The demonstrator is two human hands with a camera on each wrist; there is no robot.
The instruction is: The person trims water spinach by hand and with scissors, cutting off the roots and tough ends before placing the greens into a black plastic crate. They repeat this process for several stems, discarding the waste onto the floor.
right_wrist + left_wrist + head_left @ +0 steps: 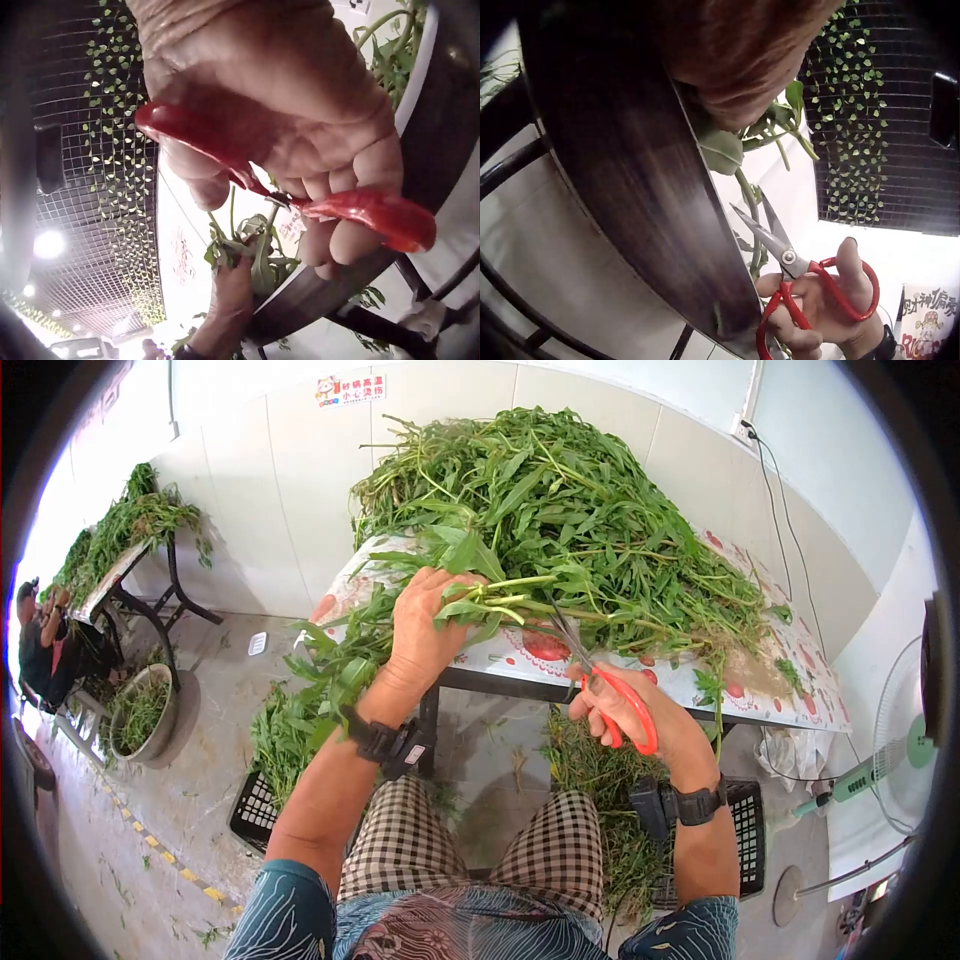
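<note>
Fingers of my right hand (620, 702) hold spread scissors (788, 256); my left hand (425, 615) grips stems (507, 600), probably to steady them.

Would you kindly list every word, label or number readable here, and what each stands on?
"砂锅高温 小心烫伤": wall sign, head view.
"财神偏爱", apparently, with "RI" below, rest unclear: poster, left wrist view.
Too small or blurred: the label at the left wrist; red lettering, right wrist view.
</note>
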